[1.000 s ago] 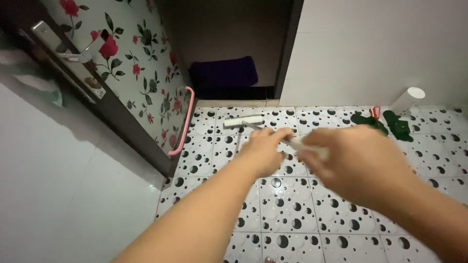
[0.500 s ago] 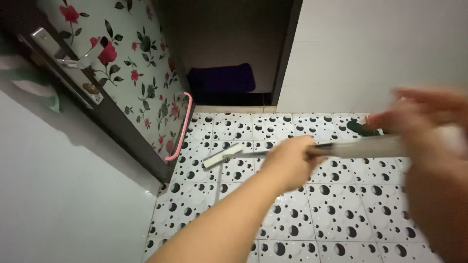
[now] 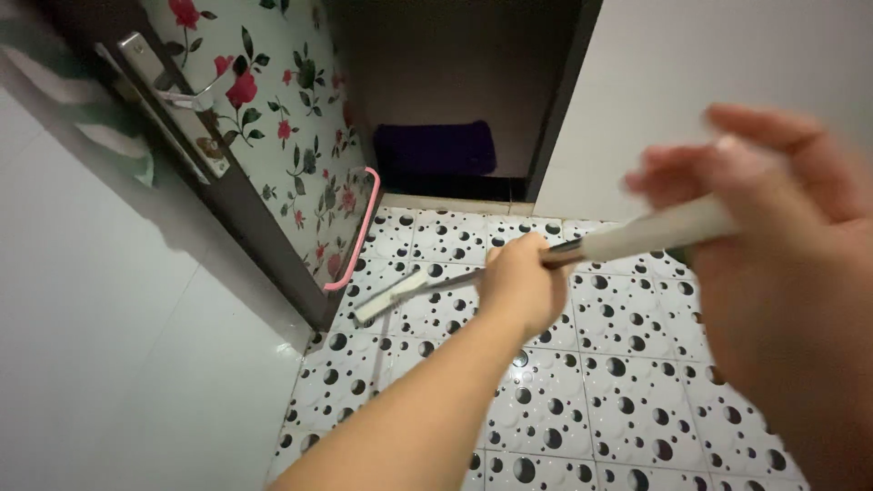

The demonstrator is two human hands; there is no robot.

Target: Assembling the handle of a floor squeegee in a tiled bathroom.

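Both hands are on a long-handled floor wiper. The left hand is closed round the dark lower shaft, about midway along the tool. The right hand, close to the camera and blurred, is wrapped round the pale upper grip; its fingers curl over the top of the handle.

The wiper's pale head rests flat on the spotted tile floor, near the floor's left edge and just beside the bottom corner of the open door. The shaft slopes up from there to the right.

The door carries a flower pattern, a metal lever handle and a pink bar along its lower edge. Beyond the floor's far edge a raised threshold leads into a dark room, where a dark purple mat lies. White walls close in the left and right sides.

Progress, as a judgement: the floor work is in hand, not finished. The head stands at the door-side edge, so that strip is being covered now. The tiles shine, but whether from water or glaze cannot be told, and no line between treated and untreated floor shows. The near tiles and the right side of the floor lie outside the head's present position.
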